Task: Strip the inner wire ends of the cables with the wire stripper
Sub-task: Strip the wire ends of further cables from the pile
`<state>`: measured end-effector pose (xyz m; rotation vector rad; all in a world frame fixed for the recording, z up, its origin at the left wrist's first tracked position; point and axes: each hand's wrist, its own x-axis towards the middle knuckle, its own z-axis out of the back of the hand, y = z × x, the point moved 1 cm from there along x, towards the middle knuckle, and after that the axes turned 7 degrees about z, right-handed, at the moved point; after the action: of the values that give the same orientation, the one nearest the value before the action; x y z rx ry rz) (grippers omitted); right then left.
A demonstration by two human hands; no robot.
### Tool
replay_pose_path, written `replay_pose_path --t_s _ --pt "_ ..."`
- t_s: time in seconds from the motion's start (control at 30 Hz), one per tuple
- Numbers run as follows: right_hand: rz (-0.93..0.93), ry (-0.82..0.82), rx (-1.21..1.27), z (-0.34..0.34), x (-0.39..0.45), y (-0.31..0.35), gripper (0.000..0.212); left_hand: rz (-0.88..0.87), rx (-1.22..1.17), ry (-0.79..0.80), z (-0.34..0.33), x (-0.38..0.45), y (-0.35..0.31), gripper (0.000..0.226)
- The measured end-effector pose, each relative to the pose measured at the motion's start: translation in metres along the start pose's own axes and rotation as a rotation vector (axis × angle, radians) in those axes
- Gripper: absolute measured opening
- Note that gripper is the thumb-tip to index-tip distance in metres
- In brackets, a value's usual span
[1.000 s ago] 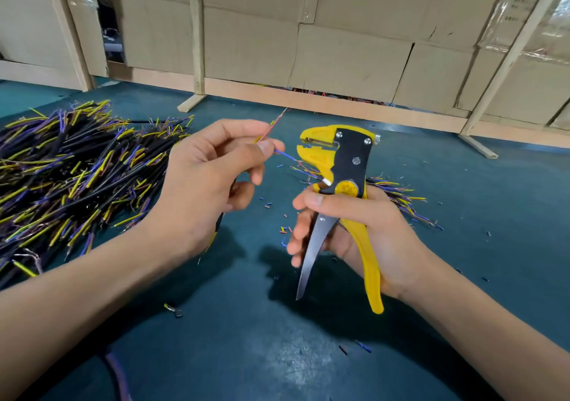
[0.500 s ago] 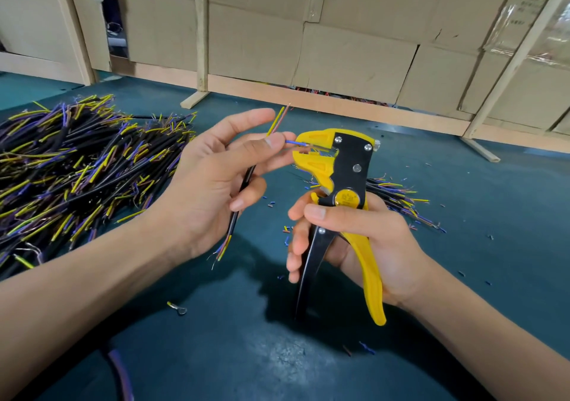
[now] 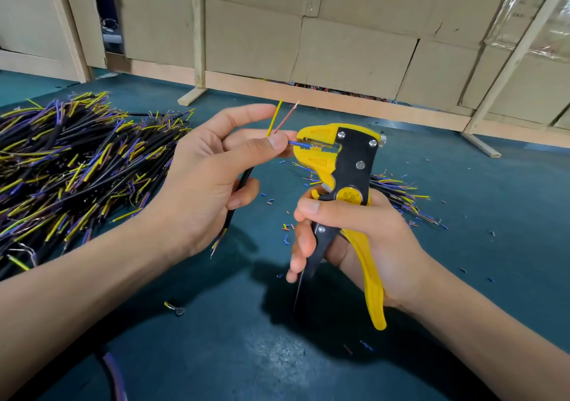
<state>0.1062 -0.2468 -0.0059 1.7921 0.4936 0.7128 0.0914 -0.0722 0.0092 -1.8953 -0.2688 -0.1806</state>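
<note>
green bench (image 3: 462, 246), big pile of cables (image 3: 61, 166) on its left, smaller pile (image 3: 398, 191) behind the right hand (image 3: 370, 240), which grips the wire stripper (image 3: 342, 172) handles. left hand (image 3: 203, 184) pinches one black cable (image 3: 243, 181), its blue wire (image 3: 297, 143) in the stripper's mouth. insulation scraps (image 3: 285, 226) on the bench between the hands.

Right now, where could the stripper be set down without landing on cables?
Bare mat lies near you, between the forearms, apart from a ring terminal. Far right holds only scattered bits. Crowded: cable pile left, smaller pile behind the right hand.
</note>
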Motion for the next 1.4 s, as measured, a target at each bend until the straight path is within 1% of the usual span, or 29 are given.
replay_pose_path --t_s 0.4,0.6,0.67,0.77,0.87,0.97,1.07,1.13,1.27,1.4 --pt "0.015 -0.029 -0.017 -0.004 -0.001 0.001 0.015 -0.070 0.056 0.001 0.004 0.000 -0.001 0.036" --pt "0.021 -0.029 -0.015 -0.005 -0.001 0.000 0.017 -0.117 0.083 0.012 0.006 0.001 0.001 0.028" --pt "0.021 -0.033 -0.015 -0.005 -0.001 0.000 0.018 -0.178 0.144 -0.013 0.005 0.000 0.002 0.025" --pt "0.019 -0.041 -0.003 -0.006 0.000 0.000 0.019 -0.334 0.348 -0.077 0.002 -0.005 0.001 0.022" --pt "0.017 -0.042 -0.003 -0.007 -0.001 0.001 0.019 -0.384 0.404 -0.098 0.001 -0.008 0.000 0.023" --pt "-0.002 -0.071 -0.036 -0.006 -0.003 0.002 0.023 -0.382 0.424 -0.088 0.003 -0.009 -0.001 0.026" --pt "0.024 -0.126 -0.083 -0.002 -0.004 0.004 0.031 -0.390 0.438 -0.054 0.003 -0.009 -0.002 0.030" --pt "0.005 -0.123 -0.093 0.000 -0.003 0.006 0.032 -0.364 0.438 -0.035 0.004 -0.008 -0.004 0.032" --pt "-0.105 -0.009 -0.100 0.010 -0.003 0.012 0.033 -0.287 0.451 0.052 0.011 -0.004 -0.011 0.036" --pt "-0.140 0.074 -0.076 0.016 -0.003 0.014 0.032 -0.173 0.441 0.094 0.015 -0.002 -0.015 0.037"
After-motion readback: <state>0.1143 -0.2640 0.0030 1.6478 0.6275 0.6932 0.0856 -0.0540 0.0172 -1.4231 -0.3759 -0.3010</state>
